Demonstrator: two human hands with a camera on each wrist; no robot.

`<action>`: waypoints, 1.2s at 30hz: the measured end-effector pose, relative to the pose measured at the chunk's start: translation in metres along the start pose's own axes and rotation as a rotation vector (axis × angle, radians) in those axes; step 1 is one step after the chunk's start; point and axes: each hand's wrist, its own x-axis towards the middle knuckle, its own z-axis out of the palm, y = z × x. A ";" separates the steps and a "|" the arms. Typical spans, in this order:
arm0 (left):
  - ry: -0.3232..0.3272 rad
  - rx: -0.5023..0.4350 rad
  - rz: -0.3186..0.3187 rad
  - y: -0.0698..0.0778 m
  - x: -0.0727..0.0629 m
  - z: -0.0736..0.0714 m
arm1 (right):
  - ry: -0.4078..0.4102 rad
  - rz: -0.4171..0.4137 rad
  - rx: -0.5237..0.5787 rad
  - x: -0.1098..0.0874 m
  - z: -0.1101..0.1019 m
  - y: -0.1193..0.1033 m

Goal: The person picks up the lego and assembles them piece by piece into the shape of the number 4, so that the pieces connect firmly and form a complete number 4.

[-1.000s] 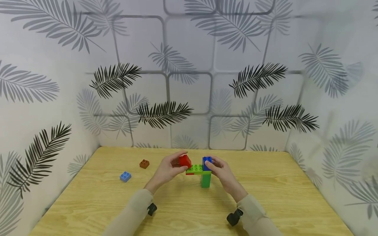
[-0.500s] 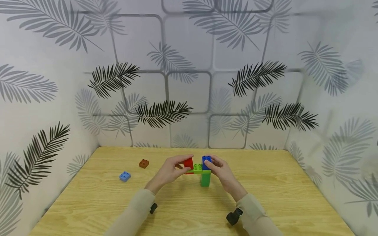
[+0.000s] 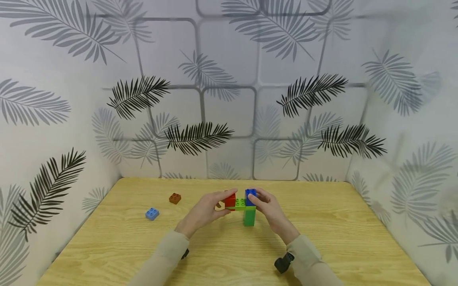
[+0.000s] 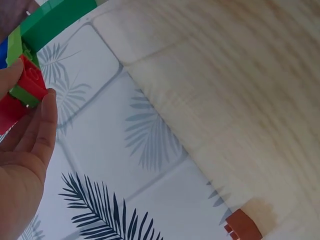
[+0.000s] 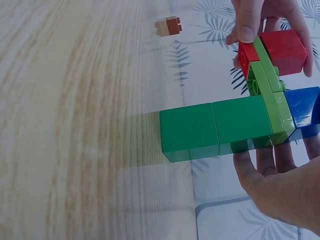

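My left hand (image 3: pixel 204 210) pinches a red brick (image 5: pixel 284 52) on the left end of a long light green brick (image 5: pixel 270 95). Its thumb presses from below on a thinner red brick (image 5: pixel 248 56) under that end. At the other end, my right hand (image 3: pixel 270 208) grips a blue brick (image 3: pixel 251 196) seated on top, thumb in front and fingers behind. Two stacked green bricks (image 5: pixel 217 127) form a column beneath the right end, and its foot reaches the tabletop. The light green brick's left side stretches out over the table, borne by that column.
On the wooden table (image 3: pixel 322 234), a light blue brick (image 3: pixel 152 214) and a brown brick (image 3: pixel 175 198) lie to the left of the structure. A leaf-patterned backdrop (image 3: pixel 229 119) rises behind the table's far edge.
My left hand brought the red brick rightward and down onto the light green brick's left end, then moved its thumb beneath that end. My right hand kept its hold on the blue brick.
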 end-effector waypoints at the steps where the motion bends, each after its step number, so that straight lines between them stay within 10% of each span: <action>1: -0.006 0.002 -0.005 0.000 -0.001 0.001 | 0.002 0.001 -0.002 0.000 0.000 0.000; 20: 0.011 -0.279 -0.108 -0.007 0.004 0.007 | -0.005 -0.008 -0.012 0.001 -0.001 -0.004; 36: 0.002 -0.315 -0.181 -0.010 0.002 0.006 | 0.001 0.016 -0.009 0.000 -0.001 -0.001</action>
